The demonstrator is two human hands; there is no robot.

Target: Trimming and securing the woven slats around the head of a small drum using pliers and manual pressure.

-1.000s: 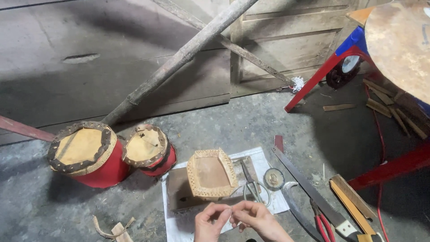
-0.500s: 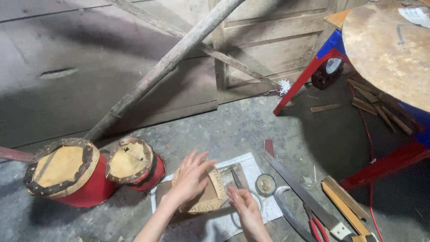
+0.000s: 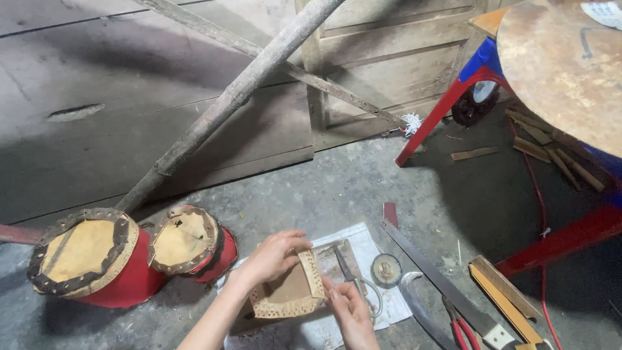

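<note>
Your left hand [image 3: 272, 254] covers the upper left corner of the tan perforated hide piece [image 3: 289, 293], and your right hand [image 3: 348, 310] hides its right edge, so you cannot tell what the fingers pinch there. The bottom edge cuts off your forearms, the saw [image 3: 440, 285] handle and the red-handled pliers [image 3: 461, 330].

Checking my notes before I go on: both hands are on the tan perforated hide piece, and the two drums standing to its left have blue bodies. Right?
Not quite: the head view shows the two drums have red bodies, not blue. The rest holds: left hand and right hand are both on the tan perforated hide piece, with the drums to its left.
</note>
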